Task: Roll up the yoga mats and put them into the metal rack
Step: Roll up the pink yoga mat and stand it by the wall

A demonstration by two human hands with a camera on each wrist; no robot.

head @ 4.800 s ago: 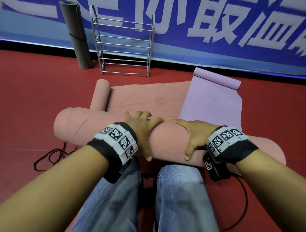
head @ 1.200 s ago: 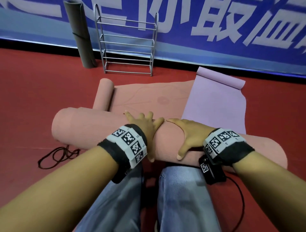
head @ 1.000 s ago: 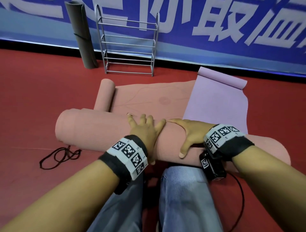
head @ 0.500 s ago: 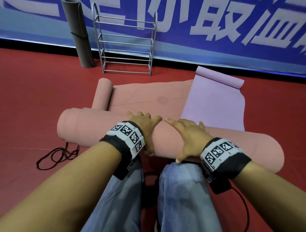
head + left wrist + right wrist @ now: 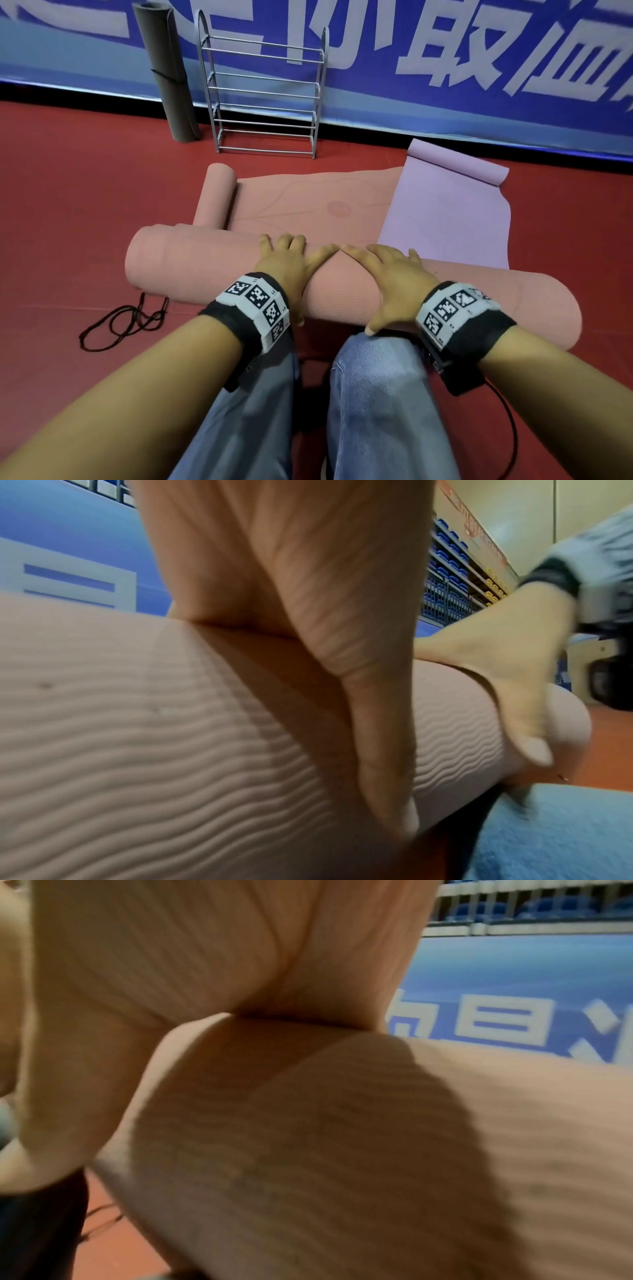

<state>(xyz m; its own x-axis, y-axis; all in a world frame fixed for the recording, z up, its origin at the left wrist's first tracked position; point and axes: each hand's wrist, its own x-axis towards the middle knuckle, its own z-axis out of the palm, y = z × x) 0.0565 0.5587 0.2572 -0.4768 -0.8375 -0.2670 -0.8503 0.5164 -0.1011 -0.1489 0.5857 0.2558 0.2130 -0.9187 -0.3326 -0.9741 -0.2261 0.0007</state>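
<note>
A thick salmon-pink mat roll (image 5: 191,270) lies crosswise on the red floor in front of my knees. Its unrolled part (image 5: 308,202) stretches away flat and ends in a small curl (image 5: 217,195). My left hand (image 5: 287,263) and right hand (image 5: 390,274) lie side by side on the middle of the roll, fingers spread over its top and thumbs down the near side. The left wrist view shows my left palm (image 5: 291,588) on the ribbed roll (image 5: 137,737). The metal rack (image 5: 263,89) stands empty against the far banner.
A lilac mat (image 5: 452,212) lies flat to the right, overlapping the pink one, its far end curled. A rolled grey mat (image 5: 168,75) leans upright left of the rack. A black cord (image 5: 126,318) lies on the floor at the left. My jeans-clad knees (image 5: 370,394) are just behind the roll.
My right hand has shifted from the roll's near side up onto its top, fingers now spread forward. The left hand stays on the roll, which has crept slightly away from me.
</note>
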